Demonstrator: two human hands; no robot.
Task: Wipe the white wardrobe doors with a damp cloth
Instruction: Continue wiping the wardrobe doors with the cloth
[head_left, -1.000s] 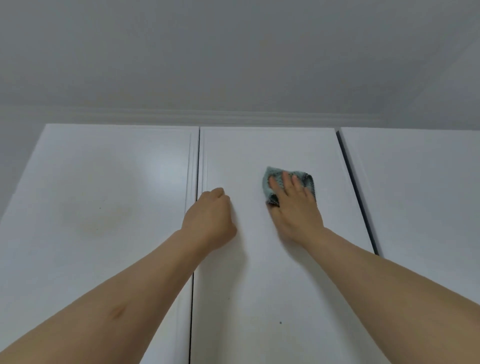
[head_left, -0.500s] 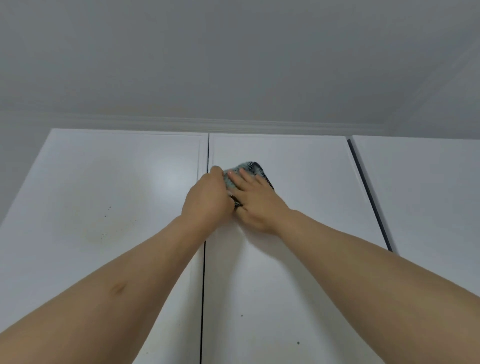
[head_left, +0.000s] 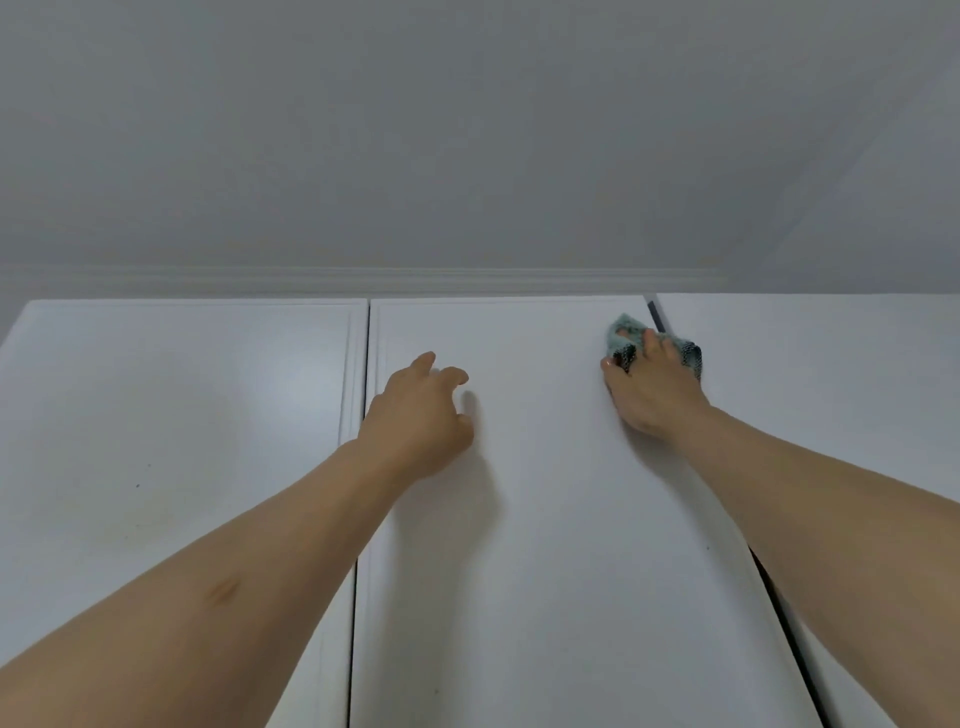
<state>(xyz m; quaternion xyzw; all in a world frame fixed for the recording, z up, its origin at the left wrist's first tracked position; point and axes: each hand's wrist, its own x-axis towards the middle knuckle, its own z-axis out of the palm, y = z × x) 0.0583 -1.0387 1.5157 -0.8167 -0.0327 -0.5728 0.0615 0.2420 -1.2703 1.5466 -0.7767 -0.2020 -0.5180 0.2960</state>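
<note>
Teal and bunched, the cloth (head_left: 631, 335) sits high on the middle door (head_left: 545, 519), at its top right corner, partly lying over the dark gap (head_left: 655, 316) between that panel and the right door (head_left: 831, 389). The right hand (head_left: 652, 387) presses it flat against the white surface, fingers spread over the fabric and the thumb tucked at its left edge, so it is grasping the cloth rather than merely resting on it. The left hand (head_left: 418, 410) is released and holds nothing; its fingers hang loosely curled near the upper left of the same panel, just right of the seam with the left door (head_left: 182, 441), and I cannot tell whether it touches the surface. That left door shows a faint brownish smudge and a few dark specks. Above the doors runs a moulding (head_left: 363, 280) under the grey ceiling (head_left: 467, 130). The likely trouble from here: the cloth snagging in the gap and slipping from the fingers, or a hard push near the edge nudging the door, since the reach looks high and stretched.
</note>
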